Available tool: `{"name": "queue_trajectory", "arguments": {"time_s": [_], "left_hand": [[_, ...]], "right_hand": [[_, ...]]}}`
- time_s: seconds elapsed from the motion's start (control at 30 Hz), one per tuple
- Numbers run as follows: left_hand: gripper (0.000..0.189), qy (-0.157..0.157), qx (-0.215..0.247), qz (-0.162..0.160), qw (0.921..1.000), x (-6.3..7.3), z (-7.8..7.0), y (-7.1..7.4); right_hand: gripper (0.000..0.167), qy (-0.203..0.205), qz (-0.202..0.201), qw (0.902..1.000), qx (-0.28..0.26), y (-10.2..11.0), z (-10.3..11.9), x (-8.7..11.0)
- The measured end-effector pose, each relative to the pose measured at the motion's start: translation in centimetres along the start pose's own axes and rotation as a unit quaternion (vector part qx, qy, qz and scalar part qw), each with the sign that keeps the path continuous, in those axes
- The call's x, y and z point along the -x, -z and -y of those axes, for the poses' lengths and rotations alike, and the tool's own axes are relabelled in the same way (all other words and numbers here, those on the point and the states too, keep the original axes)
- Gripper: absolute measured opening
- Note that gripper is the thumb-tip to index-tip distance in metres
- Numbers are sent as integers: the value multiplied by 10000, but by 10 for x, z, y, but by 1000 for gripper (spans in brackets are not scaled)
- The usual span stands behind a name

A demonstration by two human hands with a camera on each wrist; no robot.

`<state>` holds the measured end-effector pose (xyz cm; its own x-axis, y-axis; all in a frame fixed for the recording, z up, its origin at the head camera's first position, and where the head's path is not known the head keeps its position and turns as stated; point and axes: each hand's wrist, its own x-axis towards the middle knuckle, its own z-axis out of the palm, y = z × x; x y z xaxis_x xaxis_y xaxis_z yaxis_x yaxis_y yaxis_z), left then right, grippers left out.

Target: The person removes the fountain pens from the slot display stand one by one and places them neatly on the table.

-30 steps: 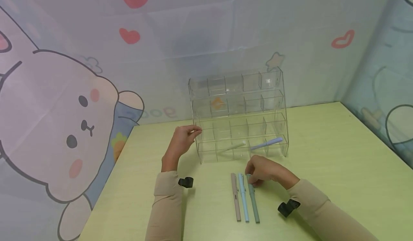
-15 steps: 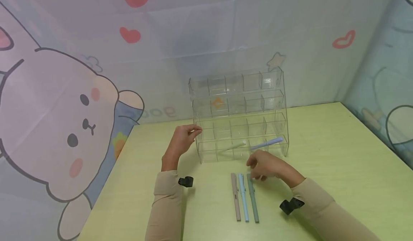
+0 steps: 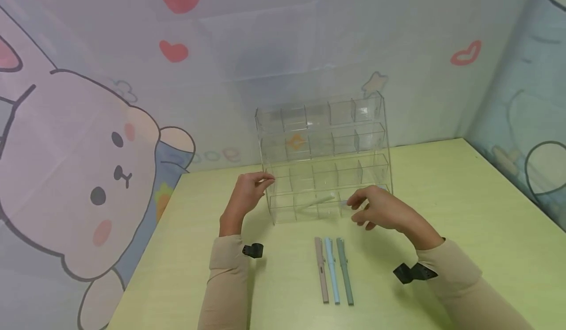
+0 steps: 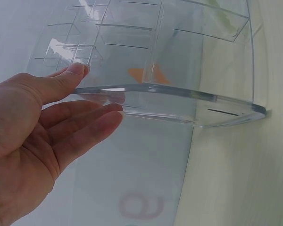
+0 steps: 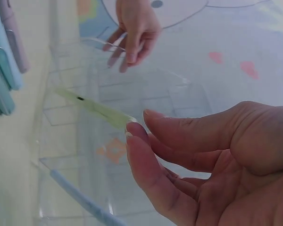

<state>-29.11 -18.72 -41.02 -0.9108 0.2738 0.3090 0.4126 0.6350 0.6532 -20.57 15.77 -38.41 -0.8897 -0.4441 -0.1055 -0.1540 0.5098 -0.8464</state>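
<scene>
I had the left hand (image 3: 247, 195) pinching the clear rack (image 3: 325, 162) mid-frame; the right hand (image 3: 381, 209), half-spread at centre-right, held nothing.

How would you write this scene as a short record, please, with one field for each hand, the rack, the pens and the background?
Left hand: grips the side edge of the clear rack
Right hand: before the rack's lowest row; holds nothing visible; contact cannot be told
Rack: four divided rows, on a yellow-green table
Pens in lowest row: pale green pen, slanted; bluish-violet pen, mostly hidden in the head view
Pens on table: taupe pen, light blue pen, dark green pen, side by side
Background: backdrop with cartoon rabbit
</scene>
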Motion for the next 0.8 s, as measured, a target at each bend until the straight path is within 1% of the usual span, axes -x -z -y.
{"name": "queue_trajectory", "arguments": {"time_s": [0.23,0.5,0.67,0.8], "left_hand": [[18,-7,60,-7,10000,1,3,-2],[17,-12,98,11,10000,4,4,-3],[17,-12,86,13,10000,2,2,-1],[17,-23,114,42,9999,0,0,0]], "right_hand": [[41,18,-258,9997,16,22,1,9],[40,-8,-579,9983,-25,44,-5,15],[40,69,-864,9962,85,52,-12,16],[40,179,-1137,9927,362,58,-18,15]]}}
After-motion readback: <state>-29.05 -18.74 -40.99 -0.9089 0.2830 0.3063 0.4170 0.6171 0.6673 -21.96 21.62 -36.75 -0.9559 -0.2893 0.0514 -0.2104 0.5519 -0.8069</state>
